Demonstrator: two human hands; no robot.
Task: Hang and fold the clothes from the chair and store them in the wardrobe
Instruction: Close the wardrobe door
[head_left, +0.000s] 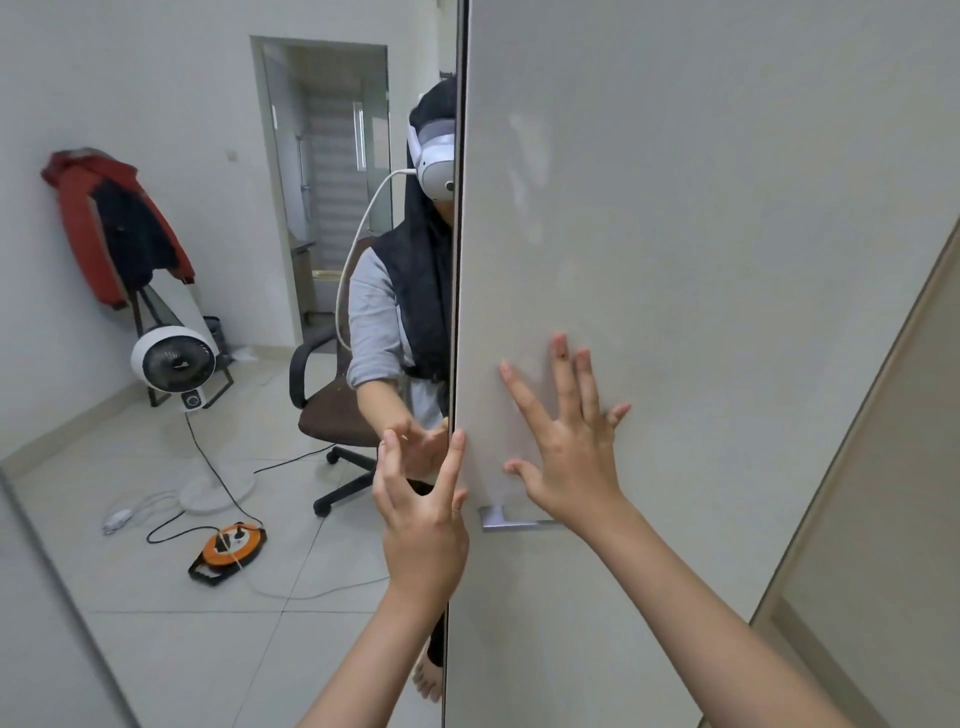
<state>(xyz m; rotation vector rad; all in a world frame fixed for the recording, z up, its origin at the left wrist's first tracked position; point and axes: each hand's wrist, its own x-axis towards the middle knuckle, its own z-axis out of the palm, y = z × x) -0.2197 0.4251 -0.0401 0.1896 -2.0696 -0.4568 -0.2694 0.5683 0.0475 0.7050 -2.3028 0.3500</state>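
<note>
Wardrobe doors: mirror door (208, 571) left, plain door (701, 260) right.
Left hand (423, 525): released, fingers spread at the doors' meeting edge.
Right hand (569, 447): released, flat on plain door above handle (511, 518).
Chair (332, 410): reflected, seat bare; clothes unseen.
Step, likely: closing the wardrobe. Next: push flush.

Pale grey wardrobe door (701, 260) upright, empty brown chair (332, 410) mirrored beside it

- Left hand (423, 525): raised on a bare forearm, fingers straight and spread, nothing gripped.
- Right hand (569, 447): farther right, palm forward, fingers splayed wide, arm extended.
</note>
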